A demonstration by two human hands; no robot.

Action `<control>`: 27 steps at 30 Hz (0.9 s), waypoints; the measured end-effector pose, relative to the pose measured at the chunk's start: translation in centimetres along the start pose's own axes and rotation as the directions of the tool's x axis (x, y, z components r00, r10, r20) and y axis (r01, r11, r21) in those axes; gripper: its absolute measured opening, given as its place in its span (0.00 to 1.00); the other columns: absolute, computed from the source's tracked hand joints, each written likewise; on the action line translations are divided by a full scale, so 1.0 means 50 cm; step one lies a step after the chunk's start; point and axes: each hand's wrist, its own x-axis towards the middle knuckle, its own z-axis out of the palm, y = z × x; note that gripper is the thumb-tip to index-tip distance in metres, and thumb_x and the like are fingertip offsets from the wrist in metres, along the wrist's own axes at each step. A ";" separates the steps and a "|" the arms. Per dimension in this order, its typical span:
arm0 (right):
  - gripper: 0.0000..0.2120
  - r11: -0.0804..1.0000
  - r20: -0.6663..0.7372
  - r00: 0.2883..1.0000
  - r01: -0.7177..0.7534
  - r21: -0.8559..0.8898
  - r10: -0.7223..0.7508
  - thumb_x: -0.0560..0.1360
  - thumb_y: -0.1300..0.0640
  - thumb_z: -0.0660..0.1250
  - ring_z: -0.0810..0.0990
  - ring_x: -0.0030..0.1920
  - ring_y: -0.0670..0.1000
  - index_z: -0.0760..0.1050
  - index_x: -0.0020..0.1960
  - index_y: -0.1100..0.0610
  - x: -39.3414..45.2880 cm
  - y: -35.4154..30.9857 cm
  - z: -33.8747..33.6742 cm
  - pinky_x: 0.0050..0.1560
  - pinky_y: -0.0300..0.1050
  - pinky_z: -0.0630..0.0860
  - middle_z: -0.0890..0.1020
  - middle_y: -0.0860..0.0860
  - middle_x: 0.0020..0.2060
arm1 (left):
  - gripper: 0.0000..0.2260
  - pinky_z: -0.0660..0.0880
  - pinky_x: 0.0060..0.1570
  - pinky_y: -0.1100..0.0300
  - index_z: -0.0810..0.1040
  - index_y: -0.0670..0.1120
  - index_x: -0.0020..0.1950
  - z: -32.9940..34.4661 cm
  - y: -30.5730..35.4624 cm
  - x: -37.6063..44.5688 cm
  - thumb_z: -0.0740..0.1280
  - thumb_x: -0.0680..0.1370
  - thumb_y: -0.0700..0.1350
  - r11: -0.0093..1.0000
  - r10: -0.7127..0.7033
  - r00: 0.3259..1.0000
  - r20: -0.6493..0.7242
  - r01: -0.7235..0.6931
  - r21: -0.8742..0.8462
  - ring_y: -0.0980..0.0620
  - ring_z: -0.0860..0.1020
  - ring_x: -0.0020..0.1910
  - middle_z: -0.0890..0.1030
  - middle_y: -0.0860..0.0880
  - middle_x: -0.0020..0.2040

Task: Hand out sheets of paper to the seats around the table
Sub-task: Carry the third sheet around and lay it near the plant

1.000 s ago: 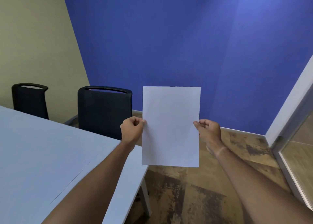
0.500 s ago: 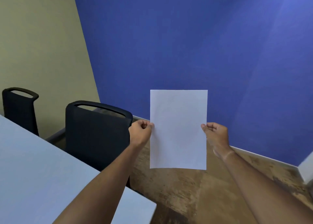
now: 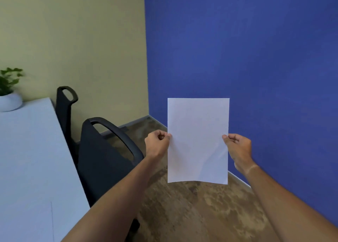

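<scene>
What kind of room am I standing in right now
Probably a small office meeting room. A long white table has two black office chairs pushed up along its side, a potted plant sits on its far end, and the walls are plain painted beige and blue.

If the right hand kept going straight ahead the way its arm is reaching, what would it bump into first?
Probably the blue wall. The right hand pinches the right edge of the paper and reaches forward above the bare floor, with nothing visible between it and the wall. How far off the wall stands is hard to judge.
</scene>
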 end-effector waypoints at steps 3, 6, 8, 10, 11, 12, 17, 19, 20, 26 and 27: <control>0.05 1.000 0.064 0.998 0.010 0.022 -0.011 0.76 0.60 0.71 0.80 0.43 0.49 0.80 0.41 0.56 0.103 -0.007 0.042 0.46 0.38 0.77 0.83 0.55 0.41 | 0.05 0.73 0.35 0.67 0.81 0.47 0.38 0.031 0.014 0.072 0.69 0.74 0.44 1.000 -0.003 0.997 -0.072 0.004 0.015 0.56 0.79 0.35 0.83 0.50 0.36; 0.06 0.999 0.118 0.993 0.016 0.045 -0.021 0.76 0.60 0.71 0.78 0.42 0.49 0.79 0.40 0.56 0.194 -0.006 0.104 0.43 0.37 0.76 0.82 0.54 0.40 | 0.05 0.74 0.37 0.65 0.81 0.47 0.38 0.045 0.011 0.139 0.69 0.74 0.44 1.000 -0.012 0.991 -0.132 0.014 0.019 0.56 0.79 0.35 0.83 0.50 0.36; 0.06 0.999 0.169 0.985 0.018 0.045 -0.025 0.76 0.59 0.71 0.77 0.41 0.49 0.80 0.41 0.56 0.249 -0.002 0.157 0.41 0.37 0.76 0.81 0.54 0.39 | 0.05 0.75 0.37 0.63 0.81 0.47 0.38 0.046 0.003 0.188 0.69 0.74 0.44 0.999 -0.018 0.985 -0.174 0.023 0.028 0.55 0.79 0.35 0.83 0.50 0.36; 0.06 0.998 0.214 0.976 0.020 0.063 -0.033 0.76 0.59 0.71 0.76 0.40 0.49 0.80 0.40 0.56 0.301 0.001 0.215 0.41 0.39 0.76 0.81 0.54 0.38 | 0.05 0.74 0.36 0.62 0.80 0.47 0.38 0.041 -0.002 0.248 0.69 0.74 0.45 0.999 -0.015 0.976 -0.216 0.025 0.041 0.55 0.78 0.34 0.82 0.50 0.34; 0.07 0.997 0.230 0.972 0.024 0.068 -0.039 0.76 0.59 0.71 0.76 0.40 0.50 0.79 0.40 0.56 0.327 0.001 0.247 0.42 0.41 0.76 0.81 0.54 0.38 | 0.06 0.75 0.37 0.62 0.80 0.47 0.38 0.037 -0.003 0.281 0.69 0.74 0.45 0.999 -0.014 0.971 -0.238 0.026 0.045 0.54 0.78 0.34 0.82 0.51 0.34; 0.07 0.997 0.244 0.969 0.028 0.068 -0.044 0.76 0.59 0.71 0.76 0.40 0.50 0.79 0.39 0.56 0.354 0.001 0.280 0.44 0.43 0.76 0.81 0.54 0.38 | 0.05 0.76 0.38 0.61 0.80 0.47 0.38 0.033 -0.004 0.317 0.69 0.74 0.45 0.998 -0.013 0.966 -0.259 0.026 0.048 0.54 0.78 0.34 0.81 0.50 0.34; 0.07 0.993 0.318 0.946 0.025 0.113 -0.060 0.76 0.61 0.70 0.75 0.39 0.50 0.80 0.44 0.65 0.499 -0.016 0.475 0.39 0.38 0.75 0.79 0.53 0.37 | 0.05 0.76 0.36 0.60 0.80 0.45 0.39 -0.002 -0.001 0.512 0.69 0.74 0.44 0.999 0.023 0.938 -0.346 -0.009 0.044 0.54 0.76 0.31 0.80 0.51 0.33; 0.06 0.991 0.346 0.935 0.031 0.127 -0.073 0.76 0.61 0.70 0.76 0.35 0.46 0.80 0.46 0.65 0.551 -0.031 0.564 0.33 0.31 0.75 0.80 0.51 0.35 | 0.05 0.76 0.36 0.59 0.80 0.43 0.40 -0.025 -0.007 0.584 0.69 0.74 0.43 0.999 0.004 0.923 -0.384 0.009 0.030 0.53 0.75 0.32 0.80 0.50 0.34; 0.05 0.990 0.365 0.927 0.031 0.139 -0.081 0.77 0.62 0.70 0.76 0.34 0.45 0.80 0.47 0.65 0.570 -0.038 0.608 0.31 0.29 0.74 0.80 0.50 0.35 | 0.05 0.75 0.34 0.61 0.80 0.43 0.40 -0.039 -0.011 0.615 0.68 0.74 0.43 1.000 -0.004 0.916 -0.401 0.015 0.023 0.54 0.75 0.32 0.80 0.49 0.34; 0.08 0.985 0.556 0.828 -0.026 0.169 -0.074 0.77 0.62 0.70 0.78 0.45 0.52 0.79 0.50 0.68 0.637 -0.043 0.860 0.54 0.47 0.77 0.82 0.58 0.45 | 0.07 0.71 0.28 0.68 0.79 0.43 0.38 -0.145 -0.056 0.747 0.69 0.74 0.44 0.999 -0.042 0.848 -0.528 0.047 -0.004 0.56 0.75 0.31 0.80 0.50 0.34; 0.08 0.985 0.585 0.808 -0.033 0.171 -0.074 0.76 0.62 0.70 0.79 0.45 0.51 0.80 0.50 0.68 0.642 -0.044 0.905 0.53 0.46 0.78 0.83 0.57 0.44 | 0.07 0.72 0.30 0.66 0.79 0.44 0.37 -0.167 -0.066 0.763 0.69 0.74 0.45 0.998 -0.051 0.834 -0.549 0.055 -0.008 0.56 0.75 0.32 0.80 0.50 0.34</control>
